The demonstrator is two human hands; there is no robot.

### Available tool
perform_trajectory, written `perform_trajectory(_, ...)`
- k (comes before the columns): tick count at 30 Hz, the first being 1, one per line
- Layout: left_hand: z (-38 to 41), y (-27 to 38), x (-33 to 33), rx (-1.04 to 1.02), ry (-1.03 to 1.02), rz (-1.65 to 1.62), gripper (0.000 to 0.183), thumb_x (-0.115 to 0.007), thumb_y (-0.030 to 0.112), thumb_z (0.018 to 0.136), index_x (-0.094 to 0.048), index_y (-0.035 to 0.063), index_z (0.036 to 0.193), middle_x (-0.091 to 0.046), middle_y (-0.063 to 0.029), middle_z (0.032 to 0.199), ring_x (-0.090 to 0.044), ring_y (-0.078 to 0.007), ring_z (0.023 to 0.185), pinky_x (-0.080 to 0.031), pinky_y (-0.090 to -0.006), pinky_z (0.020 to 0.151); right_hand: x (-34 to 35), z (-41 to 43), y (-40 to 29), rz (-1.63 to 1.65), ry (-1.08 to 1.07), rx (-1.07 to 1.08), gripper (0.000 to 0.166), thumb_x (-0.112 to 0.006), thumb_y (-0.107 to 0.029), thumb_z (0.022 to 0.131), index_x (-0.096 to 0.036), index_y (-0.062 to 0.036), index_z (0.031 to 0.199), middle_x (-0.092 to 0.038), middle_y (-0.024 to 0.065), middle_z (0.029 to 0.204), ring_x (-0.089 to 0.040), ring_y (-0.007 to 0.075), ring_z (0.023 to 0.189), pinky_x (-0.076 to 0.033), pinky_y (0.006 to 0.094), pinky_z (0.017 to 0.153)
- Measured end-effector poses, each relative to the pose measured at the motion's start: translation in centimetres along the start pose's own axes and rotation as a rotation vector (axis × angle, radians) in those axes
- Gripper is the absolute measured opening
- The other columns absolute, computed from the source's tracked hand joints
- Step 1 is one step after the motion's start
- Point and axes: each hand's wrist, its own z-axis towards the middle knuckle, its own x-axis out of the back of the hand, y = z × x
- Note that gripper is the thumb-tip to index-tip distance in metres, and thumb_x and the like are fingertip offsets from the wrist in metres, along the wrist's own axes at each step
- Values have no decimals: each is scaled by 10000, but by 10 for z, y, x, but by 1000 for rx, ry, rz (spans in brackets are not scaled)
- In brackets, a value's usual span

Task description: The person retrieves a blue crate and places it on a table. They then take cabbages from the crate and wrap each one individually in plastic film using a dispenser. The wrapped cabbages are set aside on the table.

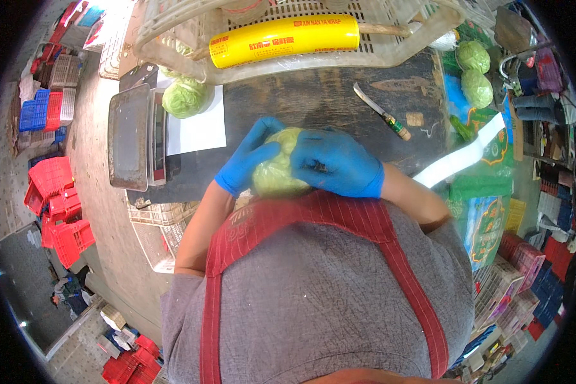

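Note:
Both my hands wear blue gloves and hold a pale green cabbage (273,168) with a glossy, film-like surface close against the red striped apron. My left hand (252,156) grips its left side, with the thumb over the top. My right hand (337,163) lies over its right side, fingers partly hidden. Beyond them, a yellow roll of cling wrap (284,41) sits on a wooden rod across a pale plastic crate (384,58). A curved knife (381,111) lies on the dark tabletop (288,96) to the right. Another cabbage (185,97) rests on white paper (197,129) at the left.
A scale (130,139) stands at the table's left edge. At the right are wrapped cabbages (477,89), a green vegetable (461,127), a white strip (465,153) and green printed bags (485,225). White crates (158,240) stand below the table's left side.

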Motion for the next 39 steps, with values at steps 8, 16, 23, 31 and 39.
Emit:
perform_trajectory(8, -1, 3, 0, 7, -3, 15, 411, -654, 228, 866, -473, 55, 1191, -516, -65, 1138, -489, -149, 1081, -422, -289, 936, 1, 0, 2, 209, 103, -212, 160, -635, -191, 855, -541, -69, 896, -547, 128, 798, -582, 332, 721, -466, 397, 644)
perform_trajectory(16, 0, 5, -4, -40, -6, 101, 619, -701, 415, 795, -443, 80, 1246, -510, -81, 1172, -503, -172, 1105, -412, -310, 959, -8, 2, 11, -52, 254, -154, 152, -634, -175, 849, -519, -78, 876, -567, 127, 878, -604, 336, 754, -482, 417, 643)
perform_trajectory(23, 3, 3, 8, -25, -65, 129, 480, -645, 305, 862, -445, 56, 1220, -488, -74, 1174, -451, -145, 1114, -392, -300, 952, -8, 6, 29, 70, 171, -183, 163, -630, -196, 842, -530, -67, 849, -572, 144, 774, -575, 348, 700, -457, 425, 633)
perform_trajectory(31, 8, 31, -18, 107, 79, 375, 421, -622, 216, 908, -448, 48, 1253, -539, -88, 1122, -488, -146, 1076, -420, -311, 938, -9, 26, 34, 286, 41, -376, 159, -650, -199, 828, -599, -59, 885, -615, 127, 786, -589, 245, 691, -467, 368, 658)
perform_trajectory(39, -8, -10, 21, 126, 158, -198, 520, -600, 328, 907, -494, -1, 1295, -572, -152, 1240, -580, -254, 1116, -476, -371, 968, -19, -1, 50, 453, 367, -376, 168, -642, -187, 867, -648, -48, 963, -633, 97, 817, -588, 146, 733, -479, 309, 688)
